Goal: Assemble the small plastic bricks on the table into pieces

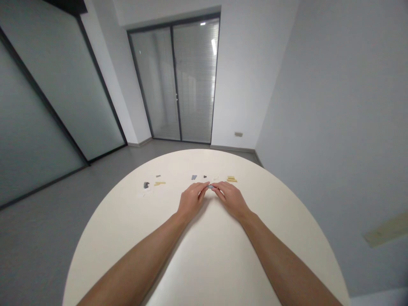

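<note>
Both my hands meet over the middle of a round white table [197, 263]. Between the fingertips they pinch a small blue-grey piece [210, 186], too small to name. My left hand [192, 197] grips its left end, and my right hand [231, 197] has the right end; the fingers of both are closed. Just beyond the hands lie another blue-grey piece [194, 177] and a tiny black piece [205, 176]. Faint whitish bits [216, 178] lie past the right fingers. Several yellow strips [232, 179] are to the right of these.
Farther left on the table are a dark piece [146, 185], thin yellow strips [160, 183] and a small grey piece [158, 176]. Beyond the table's curved far edge stands a glass door [194, 85] in a dark frame. A grey wall [334, 106] rises on the right.
</note>
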Demonstrator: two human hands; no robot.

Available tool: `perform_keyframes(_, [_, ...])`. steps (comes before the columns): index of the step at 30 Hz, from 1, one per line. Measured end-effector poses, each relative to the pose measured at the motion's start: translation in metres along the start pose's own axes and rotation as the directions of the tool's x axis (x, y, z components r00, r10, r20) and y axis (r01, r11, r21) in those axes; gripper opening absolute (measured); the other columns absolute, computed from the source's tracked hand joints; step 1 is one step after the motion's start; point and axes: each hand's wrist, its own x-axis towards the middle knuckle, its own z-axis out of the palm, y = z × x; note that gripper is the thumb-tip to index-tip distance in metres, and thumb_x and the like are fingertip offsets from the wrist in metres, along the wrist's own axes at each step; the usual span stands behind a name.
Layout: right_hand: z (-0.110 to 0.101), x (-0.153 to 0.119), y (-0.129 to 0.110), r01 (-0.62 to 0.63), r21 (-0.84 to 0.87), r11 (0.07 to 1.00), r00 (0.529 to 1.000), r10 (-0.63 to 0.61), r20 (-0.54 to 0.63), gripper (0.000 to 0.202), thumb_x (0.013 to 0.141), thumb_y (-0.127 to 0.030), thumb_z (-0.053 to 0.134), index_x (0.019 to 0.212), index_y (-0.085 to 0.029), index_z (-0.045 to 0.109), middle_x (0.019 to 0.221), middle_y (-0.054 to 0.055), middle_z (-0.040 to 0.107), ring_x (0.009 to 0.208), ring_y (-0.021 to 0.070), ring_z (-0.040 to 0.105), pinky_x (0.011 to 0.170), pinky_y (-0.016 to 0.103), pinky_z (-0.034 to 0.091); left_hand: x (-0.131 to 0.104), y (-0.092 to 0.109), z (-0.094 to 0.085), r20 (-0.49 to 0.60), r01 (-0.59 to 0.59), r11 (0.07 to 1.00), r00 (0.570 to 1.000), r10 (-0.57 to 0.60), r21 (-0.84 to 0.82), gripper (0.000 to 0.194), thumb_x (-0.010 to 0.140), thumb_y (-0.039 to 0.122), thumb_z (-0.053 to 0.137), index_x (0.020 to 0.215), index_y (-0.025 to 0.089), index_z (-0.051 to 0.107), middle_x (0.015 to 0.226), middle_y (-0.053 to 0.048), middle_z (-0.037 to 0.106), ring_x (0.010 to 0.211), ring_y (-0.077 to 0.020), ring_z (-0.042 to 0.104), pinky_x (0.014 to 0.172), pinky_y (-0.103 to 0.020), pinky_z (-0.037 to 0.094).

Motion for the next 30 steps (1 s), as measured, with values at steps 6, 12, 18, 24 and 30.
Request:
perform_keyframes(6, [0.0020,-0.0002,0.0024,0.015,0.002,1.000,1.000,-0.015,-0.008,0.029,0.103,-0.035,0.044,0.116,-0.023,0.067,0.107,0.007,0.073,0.100,0.0212,0.066,0.091,0.037,0.051,-0.0001,0.0026,-0.0012,-0.004,0.012,1.000,1.000,-0.012,-0.021,0.027,0.099,0.026,0.049,0.120,0.025,0.067,0.112,-0.003,0.073,0.104,-0.0175,0.066,0.092,-0.033,0.053])
perform_keyframes(12, [0.0016,-0.0005,0.0014,0.022,-0.003,1.000,1.000,-0.022,-0.015,0.029,0.102,-0.032,0.045,0.120,-0.024,0.066,0.108,0.007,0.073,0.101,0.0214,0.066,0.090,0.038,0.052,-0.0003,0.0044,-0.0021,-0.012,0.047,0.998,0.999,-0.048,-0.048,0.025,0.098,0.024,0.050,0.114,0.026,0.069,0.109,-0.001,0.074,0.099,-0.0169,0.067,0.089,-0.031,0.054])
perform_keyframes(18, [0.0007,-0.0002,0.0003,0.031,0.013,0.999,0.999,-0.031,-0.020,0.029,0.102,-0.030,0.045,0.122,-0.025,0.065,0.108,0.007,0.073,0.101,0.0217,0.066,0.090,0.038,0.052,-0.0004,0.0047,-0.0017,-0.025,0.067,0.996,0.997,-0.068,-0.051,0.024,0.097,0.024,0.051,0.113,0.026,0.069,0.109,-0.001,0.074,0.098,-0.0166,0.067,0.089,-0.030,0.054])
perform_keyframes(24, [0.0014,-0.0002,0.0011,0.021,0.020,1.000,1.000,-0.021,-0.018,0.027,0.101,-0.028,0.047,0.121,-0.024,0.065,0.109,0.007,0.073,0.102,0.0218,0.066,0.092,0.038,0.052,-0.0006,0.0025,-0.0013,-0.009,0.039,0.999,0.999,-0.039,-0.037,0.026,0.098,0.023,0.049,0.116,0.026,0.068,0.111,-0.001,0.074,0.101,-0.0170,0.066,0.088,-0.031,0.054])
perform_keyframes(30, [0.0019,-0.0004,0.0013,0.022,0.003,1.000,0.999,-0.022,-0.031,0.028,0.101,-0.028,0.046,0.121,-0.025,0.066,0.110,0.007,0.073,0.102,0.0215,0.066,0.092,0.038,0.052,-0.0012,0.0021,-0.0018,0.003,0.025,1.000,1.000,-0.025,-0.016,0.028,0.098,0.020,0.048,0.118,0.026,0.067,0.109,-0.001,0.074,0.101,-0.0174,0.066,0.089,-0.032,0.053])
